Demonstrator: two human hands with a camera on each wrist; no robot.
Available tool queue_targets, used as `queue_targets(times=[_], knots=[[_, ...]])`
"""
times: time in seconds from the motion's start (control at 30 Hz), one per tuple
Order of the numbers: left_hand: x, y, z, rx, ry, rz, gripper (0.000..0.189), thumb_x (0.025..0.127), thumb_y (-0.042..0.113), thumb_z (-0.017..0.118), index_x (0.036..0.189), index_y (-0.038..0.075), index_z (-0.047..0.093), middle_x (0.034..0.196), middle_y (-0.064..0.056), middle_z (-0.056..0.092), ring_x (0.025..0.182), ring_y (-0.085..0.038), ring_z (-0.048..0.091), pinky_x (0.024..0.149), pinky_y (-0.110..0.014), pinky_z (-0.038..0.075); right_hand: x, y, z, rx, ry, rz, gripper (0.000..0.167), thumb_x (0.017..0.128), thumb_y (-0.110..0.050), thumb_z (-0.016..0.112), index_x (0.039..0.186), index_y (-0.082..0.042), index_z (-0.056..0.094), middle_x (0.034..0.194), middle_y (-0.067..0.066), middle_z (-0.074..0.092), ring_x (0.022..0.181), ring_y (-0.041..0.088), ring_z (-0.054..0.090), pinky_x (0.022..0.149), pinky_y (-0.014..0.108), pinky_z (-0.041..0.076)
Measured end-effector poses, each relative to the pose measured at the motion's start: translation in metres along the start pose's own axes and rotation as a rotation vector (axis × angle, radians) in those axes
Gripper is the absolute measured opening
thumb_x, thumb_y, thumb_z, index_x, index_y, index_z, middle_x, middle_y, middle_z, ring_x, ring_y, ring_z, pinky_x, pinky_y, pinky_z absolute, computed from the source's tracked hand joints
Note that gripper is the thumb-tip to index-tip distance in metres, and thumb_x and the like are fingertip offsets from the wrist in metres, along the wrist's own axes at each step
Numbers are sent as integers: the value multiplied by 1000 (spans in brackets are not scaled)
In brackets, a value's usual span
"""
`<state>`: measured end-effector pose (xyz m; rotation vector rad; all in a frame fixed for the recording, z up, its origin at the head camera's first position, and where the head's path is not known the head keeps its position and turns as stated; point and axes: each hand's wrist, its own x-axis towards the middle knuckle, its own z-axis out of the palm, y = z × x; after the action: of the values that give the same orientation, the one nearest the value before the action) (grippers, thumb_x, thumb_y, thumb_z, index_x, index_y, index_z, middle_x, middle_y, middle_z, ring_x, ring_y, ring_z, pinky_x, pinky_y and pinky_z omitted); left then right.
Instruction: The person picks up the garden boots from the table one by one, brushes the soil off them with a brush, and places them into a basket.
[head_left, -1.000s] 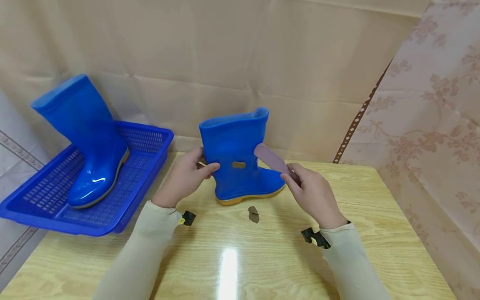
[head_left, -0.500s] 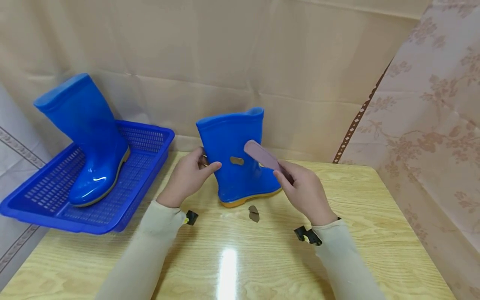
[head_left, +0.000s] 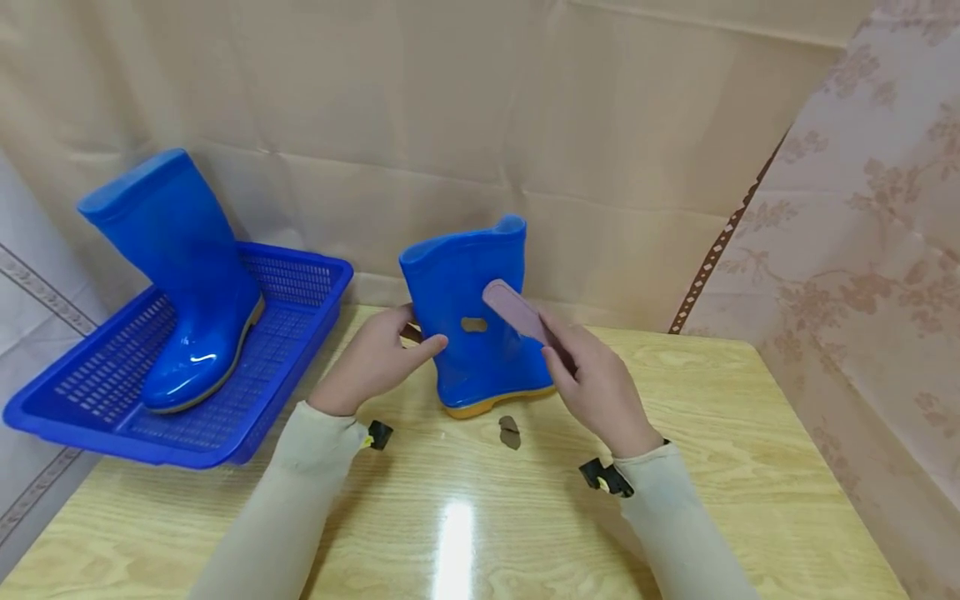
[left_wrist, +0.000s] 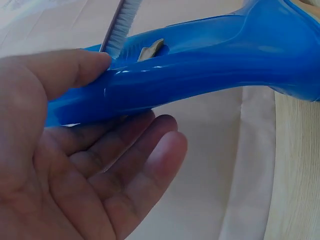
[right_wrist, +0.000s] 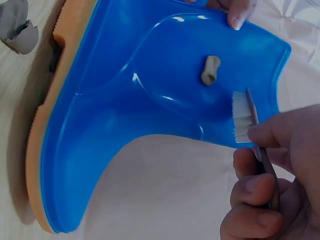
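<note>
A beige cloth point(head_left: 600, 125) hangs beyond both hands as a backdrop, and a wood-grain table point(head_left: 750, 500) spreads beneath them. To the left of the left hand, a blue plastic basket point(head_left: 172, 455) with slotted sides sits tilted, holding a glossy blue boot point(head_left: 191, 267) whose shaft leans away from the hands. Between the two hands is a second rubber boot point(head_left: 480, 362), also blue, with a yellow-orange sole; it is sole-down, its shaft leaning slightly toward the left hand and its toe reaching behind the right hand. The person's left hand point(head_left: 382, 354) grips this boot by the back edge of the shaft, thumb on the near face and fingers behind. The right hand point(head_left: 600, 383) is closed around the handle of a mauve brush point(head_left: 513, 310). The brush head points up and left from that grip, its pale bristles turned toward the shaft; whether they touch it cannot be told. Below and between the hands, close to the sole, brown pieces point(head_left: 509, 432) lie on the table. Smallest, a brown lump point(right_wrist: 210, 70) clings to the shaft, just right of the left thumb and below the brush head as the head camera sees it.
</note>
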<state>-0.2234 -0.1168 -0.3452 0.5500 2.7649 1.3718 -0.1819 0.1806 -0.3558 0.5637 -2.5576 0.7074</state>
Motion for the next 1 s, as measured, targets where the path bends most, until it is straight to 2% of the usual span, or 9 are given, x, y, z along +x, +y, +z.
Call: queue_targets(times=[0.03,0.2,0.3,0.43,0.53,0.67,0.83,0.93,1.0], knots=[[0,-1,0,-8,6,-10,57,101,37,68,148,10,49,122,-9,68,106,-26,68,85,-45,59,-1,0,-2,-6,2,-5,49,105,-17,62,153,-13,52,101,6,66,71,18,53,59,33,43],[4,-3,3,-45,56,-49,59,100,38,70,148,13,46,119,-8,67,101,-25,66,82,-42,59,-4,0,-8,-6,25,-48,50,103,-14,64,152,-15,53,108,7,68,75,18,54,62,32,45],[2,-4,1,-25,54,8,55,101,38,68,145,12,49,121,-7,68,104,-25,67,86,-45,58,-5,0,-8,7,57,-98,50,102,-10,67,150,-16,56,102,7,67,73,16,52,59,30,43],[-2,-4,0,-12,-17,112,55,103,42,64,147,12,50,125,-6,68,113,-25,67,91,-47,57,-7,-3,-6,12,89,-182,51,99,-7,69,148,-16,58,91,4,61,66,11,44,54,26,37],[-3,-2,1,-5,-40,125,54,103,43,63,147,13,50,126,-5,68,115,-24,66,90,-46,58,-8,-4,-5,4,88,-198,52,98,-6,71,147,-17,59,85,1,56,63,10,40,52,24,35],[0,1,2,9,34,54,50,103,39,65,142,11,53,123,-7,68,110,-26,67,87,-45,58,-9,-5,-5,-36,44,-148,49,97,-8,72,145,-18,62,84,0,56,62,10,40,51,24,34],[3,1,2,-5,113,-56,49,102,40,65,140,10,54,118,-8,68,104,-27,65,84,-44,57,-8,-2,-7,-79,-70,-73,46,100,-11,70,144,-19,63,88,1,61,65,12,45,53,26,38],[3,-1,2,-6,122,-59,49,102,40,65,139,10,54,117,-8,68,103,-26,65,84,-44,57,-7,-1,-9,-82,-99,-53,44,100,-12,70,144,-19,64,89,0,62,65,12,46,54,27,39],[2,-3,1,2,105,-30,48,103,39,65,139,10,54,118,-7,69,104,-26,66,85,-44,57,-6,-1,-10,-75,-93,-58,44,100,-13,69,143,-18,64,88,-1,61,64,11,45,52,26,38]])
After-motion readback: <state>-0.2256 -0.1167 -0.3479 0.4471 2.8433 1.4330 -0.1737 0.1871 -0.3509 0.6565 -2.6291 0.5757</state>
